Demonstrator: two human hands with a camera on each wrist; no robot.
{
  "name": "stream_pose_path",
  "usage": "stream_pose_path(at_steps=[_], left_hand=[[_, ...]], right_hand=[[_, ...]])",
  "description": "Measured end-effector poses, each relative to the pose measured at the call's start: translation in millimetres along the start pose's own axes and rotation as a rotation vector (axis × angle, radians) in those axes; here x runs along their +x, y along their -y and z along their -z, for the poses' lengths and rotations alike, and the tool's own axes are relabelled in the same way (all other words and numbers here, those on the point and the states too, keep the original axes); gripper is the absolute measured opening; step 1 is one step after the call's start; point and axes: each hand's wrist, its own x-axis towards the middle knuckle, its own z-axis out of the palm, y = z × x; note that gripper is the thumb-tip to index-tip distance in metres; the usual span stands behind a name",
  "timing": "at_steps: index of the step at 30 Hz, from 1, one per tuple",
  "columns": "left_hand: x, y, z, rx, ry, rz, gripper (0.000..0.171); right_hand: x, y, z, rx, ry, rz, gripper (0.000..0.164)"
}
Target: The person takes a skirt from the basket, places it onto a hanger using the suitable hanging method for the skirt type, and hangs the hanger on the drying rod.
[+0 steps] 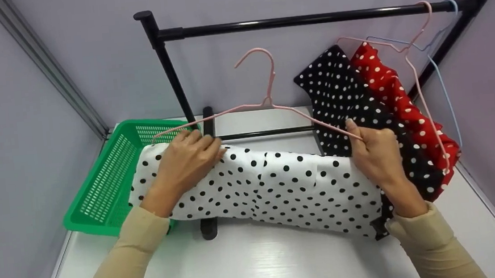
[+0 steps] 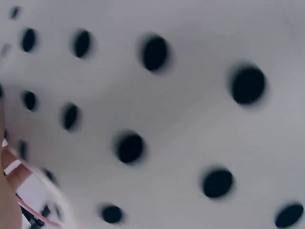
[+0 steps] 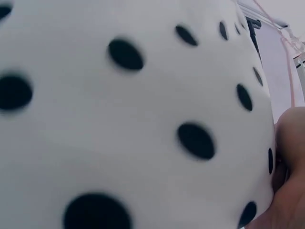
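Note:
A white cloth garment with black polka dots [image 1: 269, 186] spreads between both hands, its upper edge just below a pink clothes hanger [image 1: 244, 106]. My left hand [image 1: 189, 162] grips that edge near the left end, fingers bent over it. At the other end, my right hand [image 1: 376, 152] pinches the hanger's right arm, thumb on top, together with the garment's upper corner. The hanger's hook points up, free of the rail. Dotted fabric [image 2: 181, 114] fills most of the left wrist view, with fingers [image 2: 19, 176] at its left edge. In the right wrist view it also hides most things.
A black clothes rack [image 1: 291, 22] stands behind. On its right end hang a black dotted garment [image 1: 337, 91] on a pink hanger and a red dotted garment [image 1: 380, 73] on a blue hanger [image 1: 442, 81]. A green basket [image 1: 95, 192] sits at the left, partly under the cloth.

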Motion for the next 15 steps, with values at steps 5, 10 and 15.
stream_pose_path(at_steps=[5, 10, 15], left_hand=[[15.9, -25.2, -9.7, -0.082, -0.032, -0.135, 0.036], [16.4, -28.1, -28.9, -0.233, -0.176, -0.176, 0.019], [19.5, -36.9, -26.0, -0.398, 0.004, 0.052, 0.032]], right_hand=[[-2.5, 3.0, -3.7, 0.007, -0.014, -0.026, 0.065], [-6.5, 5.4, -10.3, -0.039, -0.029, 0.014, 0.064], [-10.5, 3.9, -14.3, -0.08, -0.033, 0.028, 0.064]])
